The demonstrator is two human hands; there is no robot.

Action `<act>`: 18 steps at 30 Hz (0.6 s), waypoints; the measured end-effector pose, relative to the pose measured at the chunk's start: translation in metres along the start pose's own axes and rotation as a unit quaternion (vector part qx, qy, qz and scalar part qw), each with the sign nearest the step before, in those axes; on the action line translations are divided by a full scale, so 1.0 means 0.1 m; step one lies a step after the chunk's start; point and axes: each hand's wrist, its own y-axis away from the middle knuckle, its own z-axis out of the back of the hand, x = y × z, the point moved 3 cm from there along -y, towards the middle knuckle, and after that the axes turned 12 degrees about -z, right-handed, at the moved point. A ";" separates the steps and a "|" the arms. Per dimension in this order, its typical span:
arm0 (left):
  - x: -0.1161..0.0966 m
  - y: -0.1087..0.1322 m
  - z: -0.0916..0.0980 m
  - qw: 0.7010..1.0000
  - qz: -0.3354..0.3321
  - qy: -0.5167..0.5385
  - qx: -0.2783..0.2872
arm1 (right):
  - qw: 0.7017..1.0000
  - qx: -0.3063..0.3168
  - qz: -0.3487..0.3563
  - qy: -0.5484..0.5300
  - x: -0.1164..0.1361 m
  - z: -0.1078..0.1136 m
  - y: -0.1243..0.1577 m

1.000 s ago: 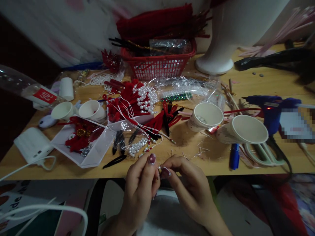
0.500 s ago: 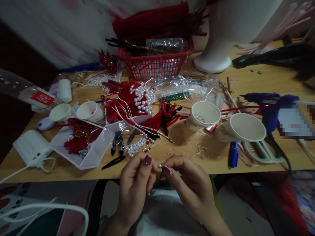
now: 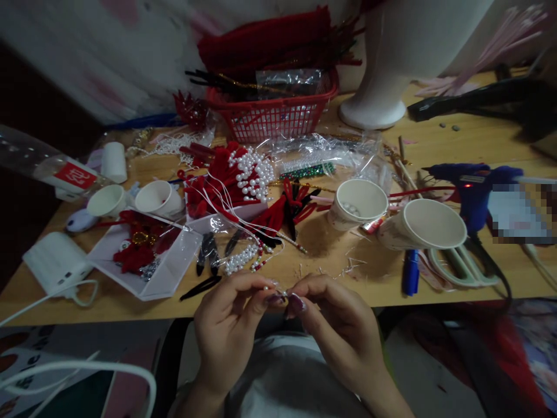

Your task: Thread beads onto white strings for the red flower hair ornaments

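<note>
Just off the table's front edge, my left hand (image 3: 230, 331) and my right hand (image 3: 342, 325) meet fingertip to fingertip. Between them is a small piece with white pearl beads (image 3: 267, 288), pinched by the thumb and index finger of each hand. Most of the piece is hidden by the fingers. Beyond my hands lie a cluster of white pearls (image 3: 241, 259) and a black loop (image 3: 201, 287). Further back, red stems tipped with white pearls (image 3: 252, 171) rest in a white tray.
Two paper cups (image 3: 361, 200) (image 3: 435, 223) stand right of centre, near a blue marker (image 3: 410, 273), scissors (image 3: 463, 267) and a blue glue gun (image 3: 476, 191). A white box (image 3: 167, 278) with red pieces sits left. A red basket (image 3: 274, 116) is behind.
My left hand has shifted slightly left and its thumb has tilted toward the right hand. A white pearl now shows between its fingers. My right hand has hardly moved.
</note>
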 end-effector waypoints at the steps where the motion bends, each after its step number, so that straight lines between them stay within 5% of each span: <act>1: 0.01 -0.01 0.00 1.000 -0.004 0.007 0.003 | 1.000 -0.001 0.001 0.005 0.00 0.00 0.00; 18: 0.11 -0.02 -0.08 0.998 -0.013 0.018 0.067 | 0.999 0.009 0.002 0.044 0.00 -0.01 -0.02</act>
